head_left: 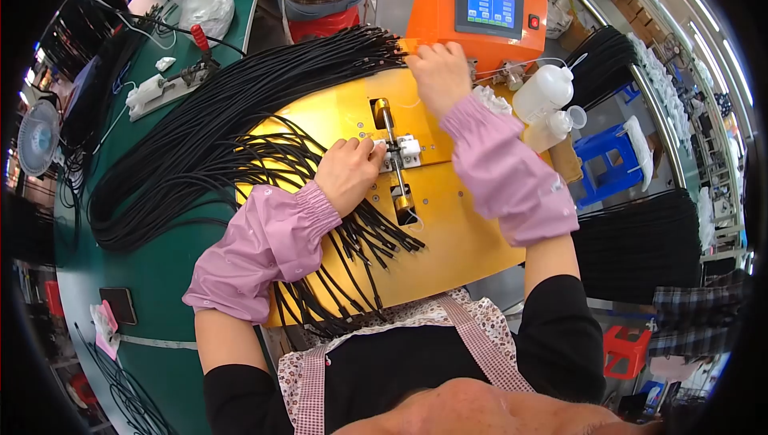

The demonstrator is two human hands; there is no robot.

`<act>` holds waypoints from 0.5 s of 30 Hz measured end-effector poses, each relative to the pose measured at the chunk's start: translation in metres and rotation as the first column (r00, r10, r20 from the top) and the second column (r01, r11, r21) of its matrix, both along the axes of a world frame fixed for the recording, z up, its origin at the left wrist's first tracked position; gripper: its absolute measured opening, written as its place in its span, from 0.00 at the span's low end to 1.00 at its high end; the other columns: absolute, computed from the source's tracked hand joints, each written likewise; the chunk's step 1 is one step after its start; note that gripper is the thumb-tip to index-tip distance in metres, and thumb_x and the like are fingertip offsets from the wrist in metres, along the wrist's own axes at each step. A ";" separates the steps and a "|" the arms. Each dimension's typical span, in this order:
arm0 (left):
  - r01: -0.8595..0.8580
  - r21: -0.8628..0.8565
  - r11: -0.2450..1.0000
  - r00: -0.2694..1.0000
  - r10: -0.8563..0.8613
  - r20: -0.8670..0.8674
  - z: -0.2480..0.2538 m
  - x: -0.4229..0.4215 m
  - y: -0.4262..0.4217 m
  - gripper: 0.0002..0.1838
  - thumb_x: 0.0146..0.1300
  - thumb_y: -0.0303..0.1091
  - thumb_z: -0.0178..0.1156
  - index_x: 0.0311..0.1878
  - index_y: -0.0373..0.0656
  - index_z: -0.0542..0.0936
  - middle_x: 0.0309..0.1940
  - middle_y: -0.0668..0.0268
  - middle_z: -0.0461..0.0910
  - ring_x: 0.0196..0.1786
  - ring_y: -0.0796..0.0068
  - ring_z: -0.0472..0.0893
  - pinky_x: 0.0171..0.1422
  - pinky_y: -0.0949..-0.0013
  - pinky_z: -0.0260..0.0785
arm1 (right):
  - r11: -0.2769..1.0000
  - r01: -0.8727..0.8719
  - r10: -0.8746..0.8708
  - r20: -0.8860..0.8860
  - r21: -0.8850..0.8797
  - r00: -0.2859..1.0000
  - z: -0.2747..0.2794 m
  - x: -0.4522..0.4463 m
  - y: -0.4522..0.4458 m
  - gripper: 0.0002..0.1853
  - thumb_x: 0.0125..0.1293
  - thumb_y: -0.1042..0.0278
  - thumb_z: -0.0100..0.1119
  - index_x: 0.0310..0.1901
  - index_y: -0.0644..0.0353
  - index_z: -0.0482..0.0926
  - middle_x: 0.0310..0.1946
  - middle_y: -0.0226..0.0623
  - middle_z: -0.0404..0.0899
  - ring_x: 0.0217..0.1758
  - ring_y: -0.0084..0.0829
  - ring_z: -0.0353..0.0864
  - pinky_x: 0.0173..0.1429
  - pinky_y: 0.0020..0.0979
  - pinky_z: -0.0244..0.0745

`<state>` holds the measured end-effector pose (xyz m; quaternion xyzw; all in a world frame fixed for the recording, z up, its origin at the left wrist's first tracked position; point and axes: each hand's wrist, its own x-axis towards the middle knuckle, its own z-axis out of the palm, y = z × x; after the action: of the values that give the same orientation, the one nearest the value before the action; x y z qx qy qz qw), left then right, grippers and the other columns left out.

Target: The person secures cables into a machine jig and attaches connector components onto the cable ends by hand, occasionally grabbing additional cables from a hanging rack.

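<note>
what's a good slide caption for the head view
Left hand at a white fixture, right hand beside bundled black cables.

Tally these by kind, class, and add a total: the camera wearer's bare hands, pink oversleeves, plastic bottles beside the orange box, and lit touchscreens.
Bare hands: 2
Pink oversleeves: 2
Plastic bottles: 2
Lit touchscreen: 1
Total: 7

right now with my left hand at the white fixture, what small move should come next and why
I'd probably bring the right hand toward the white fixture: the left hand is at it, while the right is by the ends of the black cables, near the orange machine. Whether that hand grips a cable is hard to tell.
</note>
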<state>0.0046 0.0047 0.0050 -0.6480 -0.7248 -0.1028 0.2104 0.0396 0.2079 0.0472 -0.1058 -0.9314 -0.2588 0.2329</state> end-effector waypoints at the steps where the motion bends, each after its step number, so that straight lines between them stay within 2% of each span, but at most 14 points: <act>1: 0.003 0.008 1.000 1.000 -0.003 -0.004 0.001 0.000 0.000 0.06 0.54 0.32 0.52 0.34 0.41 0.71 0.25 0.64 0.69 0.27 0.69 0.71 0.37 0.70 0.65 | 0.993 -0.117 0.115 -0.119 -0.010 0.986 0.008 0.017 -0.003 0.05 0.52 0.70 0.52 0.28 0.53 0.79 0.29 0.30 0.77 0.34 0.28 0.72 0.47 0.31 0.59; 3: -0.010 -0.005 1.000 1.000 0.010 0.017 0.002 -0.001 -0.001 0.06 0.54 0.32 0.52 0.35 0.41 0.71 0.26 0.64 0.69 0.27 0.69 0.71 0.37 0.70 0.65 | 0.953 -0.278 0.250 -0.203 -0.124 0.947 0.015 0.043 -0.014 0.05 0.51 0.72 0.52 0.30 0.54 0.76 0.28 0.29 0.74 0.34 0.28 0.70 0.47 0.30 0.59; 4: -0.020 -0.022 1.000 0.999 0.021 0.037 0.003 -0.001 -0.001 0.06 0.54 0.32 0.52 0.35 0.42 0.71 0.26 0.64 0.69 0.28 0.69 0.71 0.37 0.70 0.65 | 0.953 -0.279 0.251 -0.203 -0.122 0.946 0.013 0.054 -0.021 0.05 0.51 0.72 0.52 0.30 0.54 0.76 0.28 0.29 0.74 0.34 0.28 0.70 0.47 0.30 0.59; 6: -0.036 -0.060 0.998 0.996 0.040 0.074 0.004 -0.002 -0.001 0.06 0.55 0.32 0.52 0.36 0.43 0.71 0.26 0.64 0.69 0.28 0.69 0.71 0.38 0.70 0.65 | 0.891 -0.375 0.305 -0.277 -0.255 0.911 0.008 0.070 -0.033 0.07 0.51 0.73 0.56 0.33 0.53 0.76 0.30 0.26 0.72 0.34 0.27 0.68 0.49 0.30 0.58; 12: 0.013 0.036 0.999 0.998 -0.015 0.057 -0.003 -0.007 -0.001 0.07 0.54 0.32 0.52 0.37 0.45 0.71 0.27 0.65 0.70 0.27 0.69 0.72 0.37 0.70 0.66 | 0.853 -0.344 0.223 -0.323 -0.392 0.920 -0.018 0.076 -0.037 0.08 0.51 0.74 0.55 0.34 0.54 0.77 0.30 0.27 0.72 0.34 0.27 0.69 0.49 0.30 0.58; 15: 0.029 0.073 0.997 0.997 -0.034 0.068 -0.002 -0.007 0.000 0.10 0.52 0.29 0.55 0.40 0.44 0.76 0.27 0.66 0.71 0.27 0.69 0.72 0.36 0.69 0.66 | 0.862 -0.303 0.181 -0.311 -0.407 0.933 -0.020 0.074 -0.035 0.08 0.52 0.74 0.55 0.35 0.55 0.76 0.30 0.27 0.72 0.33 0.28 0.69 0.49 0.30 0.59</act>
<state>-0.0023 0.0046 0.0028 -0.6472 -0.7172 -0.1544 0.2070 0.1134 0.1724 0.0276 -0.0709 -0.9324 0.0106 0.3542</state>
